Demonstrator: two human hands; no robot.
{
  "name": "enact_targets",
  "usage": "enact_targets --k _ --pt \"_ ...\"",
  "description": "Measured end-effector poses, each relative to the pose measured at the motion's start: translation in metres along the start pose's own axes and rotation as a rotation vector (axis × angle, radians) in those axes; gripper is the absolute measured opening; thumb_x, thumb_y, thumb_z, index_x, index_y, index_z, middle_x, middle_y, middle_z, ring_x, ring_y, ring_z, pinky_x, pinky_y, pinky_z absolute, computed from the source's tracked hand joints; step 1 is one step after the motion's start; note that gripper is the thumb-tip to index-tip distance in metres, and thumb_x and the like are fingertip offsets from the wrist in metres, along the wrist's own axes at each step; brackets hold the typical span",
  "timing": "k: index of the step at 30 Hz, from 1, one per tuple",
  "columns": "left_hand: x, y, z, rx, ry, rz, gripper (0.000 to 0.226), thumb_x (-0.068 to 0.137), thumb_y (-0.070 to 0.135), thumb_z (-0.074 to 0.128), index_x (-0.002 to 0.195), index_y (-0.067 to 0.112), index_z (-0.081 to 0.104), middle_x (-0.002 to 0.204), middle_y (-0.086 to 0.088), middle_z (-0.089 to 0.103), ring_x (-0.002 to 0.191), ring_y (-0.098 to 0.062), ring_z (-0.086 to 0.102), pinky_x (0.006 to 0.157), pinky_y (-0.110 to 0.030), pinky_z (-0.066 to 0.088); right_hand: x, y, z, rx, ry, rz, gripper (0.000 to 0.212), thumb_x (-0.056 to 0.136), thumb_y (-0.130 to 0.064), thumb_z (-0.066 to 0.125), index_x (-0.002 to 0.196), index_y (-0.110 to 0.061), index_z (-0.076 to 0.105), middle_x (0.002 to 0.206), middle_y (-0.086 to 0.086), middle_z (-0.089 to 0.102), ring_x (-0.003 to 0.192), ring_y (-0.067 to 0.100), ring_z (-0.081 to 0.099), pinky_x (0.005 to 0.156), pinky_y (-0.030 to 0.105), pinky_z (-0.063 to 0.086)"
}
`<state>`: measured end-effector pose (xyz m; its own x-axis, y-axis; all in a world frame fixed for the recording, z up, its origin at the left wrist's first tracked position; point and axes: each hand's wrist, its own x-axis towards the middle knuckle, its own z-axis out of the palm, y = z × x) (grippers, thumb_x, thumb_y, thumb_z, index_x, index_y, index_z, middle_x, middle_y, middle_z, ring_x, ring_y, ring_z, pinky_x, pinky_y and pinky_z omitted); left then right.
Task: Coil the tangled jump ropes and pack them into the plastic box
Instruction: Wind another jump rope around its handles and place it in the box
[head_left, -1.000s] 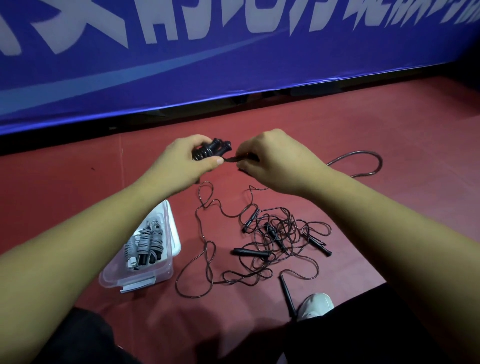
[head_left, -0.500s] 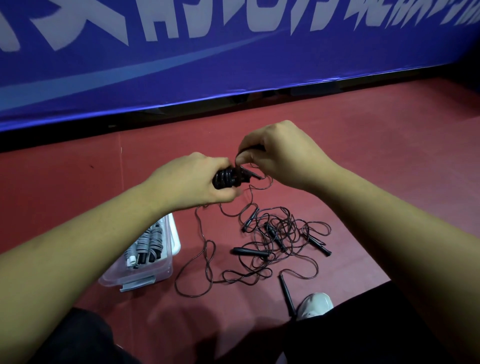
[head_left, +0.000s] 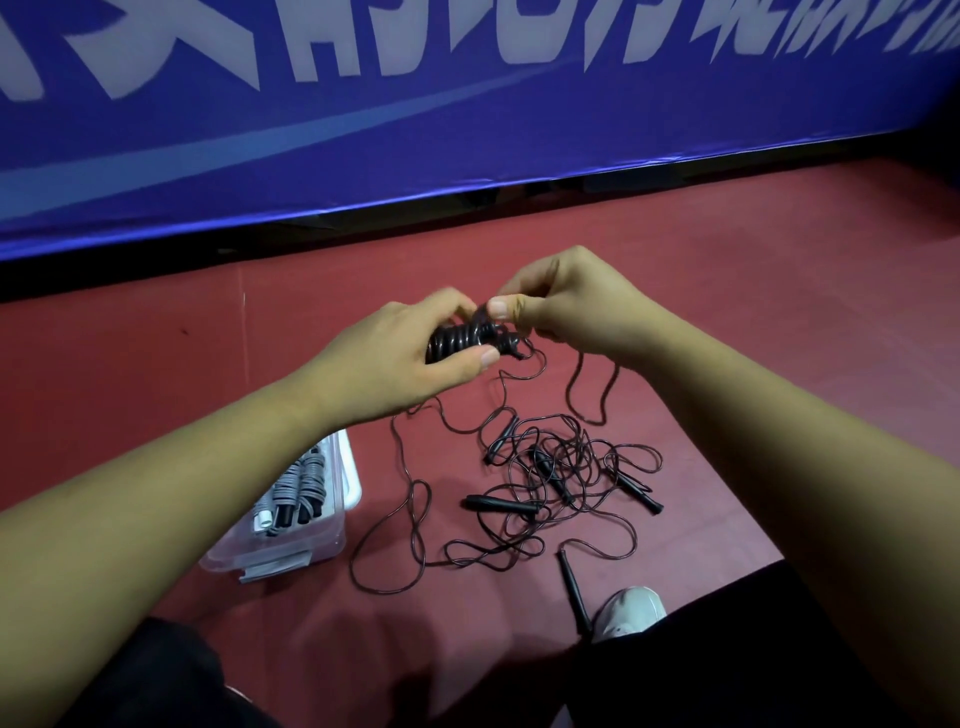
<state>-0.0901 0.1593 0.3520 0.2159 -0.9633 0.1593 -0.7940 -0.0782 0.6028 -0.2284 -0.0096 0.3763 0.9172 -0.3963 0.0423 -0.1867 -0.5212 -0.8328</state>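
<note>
Here the left hand (head_left: 400, 358) fingers clasp the coiled rope (head_left: 462, 338), right hand (head_left: 566, 301) fingers pinching its cord.

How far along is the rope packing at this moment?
Done: grey coiled ropes lie in the box. In hand: the left hand grips a black coil, and the right hand pinches its loose end. Left: the black tangle on the floor is not yet coiled or packed.

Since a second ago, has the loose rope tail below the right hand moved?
Yes. The loose rope tail has been drawn in leftward, nearer the tangled pile, which stayed put.
</note>
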Motion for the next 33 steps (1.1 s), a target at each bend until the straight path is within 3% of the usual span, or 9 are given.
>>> enact_targets --k 2,4,7,13,16,19,21,28,33 --pt "0.000 0.002 -0.002 -0.205 0.011 -0.006 0.043 0.084 0.059 0.057 0.120 0.038 0.047 0.071 0.004 0.067 0.055 -0.016 0.061 0.056 -0.035 0.051 -0.001 0.004 0.001 0.084 -0.060 0.039 0.016 0.093 -0.026 0.067 0.084 -0.018 0.078 0.059 0.003 0.060 0.054 0.021 0.041 0.050 0.029 0.030" --pt "0.001 0.005 -0.005 -0.309 0.038 0.021 0.040 0.094 0.043 0.062 0.131 0.041 0.047 0.070 0.010 0.065 0.053 -0.009 0.058 0.054 -0.024 0.048 -0.002 0.009 0.003 0.142 -0.117 0.084 0.026 0.097 -0.024 0.061 0.077 -0.025 0.077 0.061 0.006 0.059 0.053 0.021 0.045 0.053 0.030 0.035" --pt "0.004 0.008 -0.007 -0.399 0.079 -0.007 0.023 0.099 0.024 0.057 0.121 0.031 0.062 0.069 0.016 0.063 0.056 -0.002 0.058 0.052 -0.022 0.048 -0.006 0.013 0.005 0.157 -0.176 0.143 0.025 0.099 -0.030 0.057 0.088 -0.020 0.077 0.060 0.005 0.056 0.055 0.019 0.050 0.054 0.028 0.044" --pt "0.012 -0.008 -0.009 -0.396 0.159 -0.136 0.018 0.095 0.037 0.061 0.112 0.033 0.063 0.075 -0.009 0.067 0.049 -0.014 0.057 0.047 -0.021 0.045 -0.011 0.010 0.016 0.186 -0.167 0.221 0.026 0.104 -0.019 0.050 0.113 -0.006 0.070 0.058 -0.001 0.043 0.053 0.016 0.043 0.053 0.026 0.045" --pt "0.014 -0.017 -0.010 -0.220 0.199 -0.150 0.018 0.093 0.040 0.065 0.110 0.033 0.064 0.075 0.001 0.069 0.051 -0.013 0.059 0.054 -0.025 0.049 -0.012 0.003 0.023 0.149 -0.161 0.236 0.026 0.104 -0.020 0.050 0.109 -0.006 0.070 0.052 -0.008 0.041 0.047 0.011 0.036 0.048 0.025 0.033" --pt "0.013 -0.021 -0.014 0.106 0.159 -0.118 0.034 0.088 0.055 0.064 0.117 0.039 0.058 0.088 0.011 0.068 0.077 -0.017 0.064 0.073 -0.033 0.051 -0.014 -0.008 0.024 0.033 -0.144 0.188 0.020 0.102 -0.020 0.055 0.104 -0.010 0.072 0.053 -0.008 0.044 0.048 0.011 0.040 0.049 0.027 0.036" --pt "0.012 -0.021 -0.015 0.220 0.133 -0.103 0.036 0.087 0.055 0.064 0.119 0.041 0.054 0.099 0.008 0.068 0.091 -0.022 0.062 0.080 -0.037 0.050 -0.016 -0.014 0.021 -0.069 -0.149 0.143 0.017 0.100 -0.018 0.058 0.099 -0.010 0.073 0.053 -0.008 0.044 0.048 0.010 0.040 0.048 0.024 0.036" --pt "0.013 -0.015 -0.008 0.446 0.084 -0.110 0.042 0.086 0.065 0.056 0.120 0.041 0.052 0.106 0.008 0.067 0.098 -0.023 0.061 0.073 -0.034 0.044 -0.016 -0.025 0.019 -0.455 -0.141 -0.003 0.022 0.089 -0.008 0.056 0.068 -0.006 0.063 0.057 0.010 0.059 0.043 0.013 0.057 0.047 0.028 0.047" --pt "0.013 -0.016 -0.006 0.573 0.001 -0.114 0.046 0.081 0.074 0.050 0.117 0.045 0.051 0.100 0.006 0.069 0.092 -0.026 0.064 0.068 -0.033 0.043 -0.018 -0.031 0.014 -0.544 -0.141 -0.049 0.017 0.089 -0.010 0.061 0.077 -0.008 0.072 0.056 0.005 0.065 0.044 0.007 0.061 0.050 0.026 0.051"
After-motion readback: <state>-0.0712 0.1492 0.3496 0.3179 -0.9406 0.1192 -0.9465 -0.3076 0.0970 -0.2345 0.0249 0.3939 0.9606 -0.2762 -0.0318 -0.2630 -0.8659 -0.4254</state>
